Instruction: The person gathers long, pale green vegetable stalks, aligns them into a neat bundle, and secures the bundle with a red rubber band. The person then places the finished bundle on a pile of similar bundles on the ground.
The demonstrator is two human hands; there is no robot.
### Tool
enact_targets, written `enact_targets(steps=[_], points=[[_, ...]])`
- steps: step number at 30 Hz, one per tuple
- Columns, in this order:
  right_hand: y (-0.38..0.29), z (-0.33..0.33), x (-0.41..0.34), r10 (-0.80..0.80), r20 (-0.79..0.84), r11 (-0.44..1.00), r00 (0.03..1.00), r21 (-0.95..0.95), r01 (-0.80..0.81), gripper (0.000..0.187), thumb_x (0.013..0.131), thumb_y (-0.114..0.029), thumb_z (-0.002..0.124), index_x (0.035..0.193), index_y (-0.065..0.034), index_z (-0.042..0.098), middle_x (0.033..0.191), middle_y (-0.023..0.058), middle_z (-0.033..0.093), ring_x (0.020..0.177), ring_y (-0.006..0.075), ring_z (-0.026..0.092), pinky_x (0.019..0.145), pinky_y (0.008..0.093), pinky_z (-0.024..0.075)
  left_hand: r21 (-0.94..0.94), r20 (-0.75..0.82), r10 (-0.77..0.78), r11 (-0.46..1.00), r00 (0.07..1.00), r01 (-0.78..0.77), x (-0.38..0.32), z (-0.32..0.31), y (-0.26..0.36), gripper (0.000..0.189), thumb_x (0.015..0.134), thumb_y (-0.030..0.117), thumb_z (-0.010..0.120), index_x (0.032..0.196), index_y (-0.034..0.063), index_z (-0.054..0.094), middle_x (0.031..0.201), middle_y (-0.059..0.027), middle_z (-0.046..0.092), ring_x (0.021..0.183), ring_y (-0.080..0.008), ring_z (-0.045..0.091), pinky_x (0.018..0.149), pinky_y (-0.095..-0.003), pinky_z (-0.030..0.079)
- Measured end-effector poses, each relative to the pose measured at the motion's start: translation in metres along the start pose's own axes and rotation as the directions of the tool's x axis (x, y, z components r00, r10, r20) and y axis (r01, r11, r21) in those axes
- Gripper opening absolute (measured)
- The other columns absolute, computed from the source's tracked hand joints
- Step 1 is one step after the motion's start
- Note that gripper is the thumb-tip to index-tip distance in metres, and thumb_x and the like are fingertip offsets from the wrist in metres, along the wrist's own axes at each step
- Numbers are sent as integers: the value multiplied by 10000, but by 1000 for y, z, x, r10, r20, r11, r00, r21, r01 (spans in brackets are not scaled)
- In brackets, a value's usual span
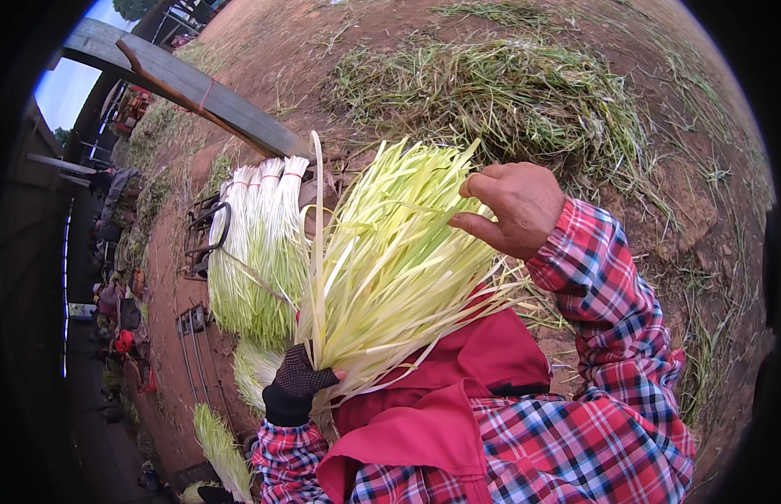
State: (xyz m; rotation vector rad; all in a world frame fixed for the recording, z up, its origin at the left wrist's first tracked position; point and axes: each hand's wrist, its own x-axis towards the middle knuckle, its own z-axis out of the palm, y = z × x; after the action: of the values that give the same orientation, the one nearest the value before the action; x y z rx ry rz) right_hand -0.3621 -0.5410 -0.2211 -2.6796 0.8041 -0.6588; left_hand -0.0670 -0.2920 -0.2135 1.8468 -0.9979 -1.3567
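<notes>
A large fanned bunch of yellow-green leafy stalks, like blanched chives point(396, 252), lies across my lap. My left hand point(302, 381), in a black fingerless mesh glove, grips the bunch at its lower end. Over the leaves' upper right side is my bare right hand point(513, 211), its thumb and fingers curled apart; whether a leaf is between them is not clear. Tied bundles with white stems and red bands point(264, 246) lie just left of the bunch. A red apron point(422, 435) covers part of my plaid shirt.
A heap of green plant trimmings point(497, 101) lies on the dirt beyond. A grey wooden post point(239, 113) with a stick tied to it slants at upper left. Metal frames point(195, 334) and another loose bunch point(223, 450) are at lower left. Several people are farther left.
</notes>
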Motion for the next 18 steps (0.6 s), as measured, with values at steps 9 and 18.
enact_targets(steps=[9,18], points=[[10,37,3,171,92,965,981,187,-185,129,814,-186,549,800,-59,566,661,152,593,659,360,598,584,458,472,24,78,25,999,997,-27,-1,-1,-8,556,685,175,788,1147,-47,574,1057,-138,646,996,-210,587,903,-317,440],[50,23,-26,561,92,233,823,936,-263,92,893,-142,578,882,-51,585,676,-38,537,535,29,455,491,195,381,41,79,-51,998,996,48,7,0,2,590,634,123,783,1159,-34,564,1071,-125,642,992,-204,593,901,-312,440]])
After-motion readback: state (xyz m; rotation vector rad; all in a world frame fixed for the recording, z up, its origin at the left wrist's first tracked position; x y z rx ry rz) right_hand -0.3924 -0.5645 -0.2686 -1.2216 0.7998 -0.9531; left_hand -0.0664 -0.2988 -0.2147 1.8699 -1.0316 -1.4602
